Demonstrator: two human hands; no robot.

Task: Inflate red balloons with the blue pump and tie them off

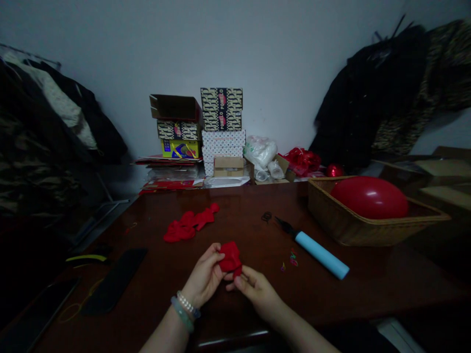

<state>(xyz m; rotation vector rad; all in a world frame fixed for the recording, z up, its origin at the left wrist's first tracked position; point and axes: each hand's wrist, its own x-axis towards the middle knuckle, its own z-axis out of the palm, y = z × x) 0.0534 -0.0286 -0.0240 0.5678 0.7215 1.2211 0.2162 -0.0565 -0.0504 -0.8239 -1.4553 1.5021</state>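
Crumpled red latex balloon (231,258) sits gathered between both hands above a glossy dark-wood table (235,220), the left hand (203,274) with its fingers together and clamped on the balloon's side, the right hand (255,291) with thumb and forefinger pinching its lower edge. Limp red balloons (189,223) lie farther along the table, with a light-blue cylindrical hand pump (320,254) and small coloured rubber bands (292,258) off to the right, and a woven wicker basket (342,225) beyond them holds a large inflated red balloon (370,197).
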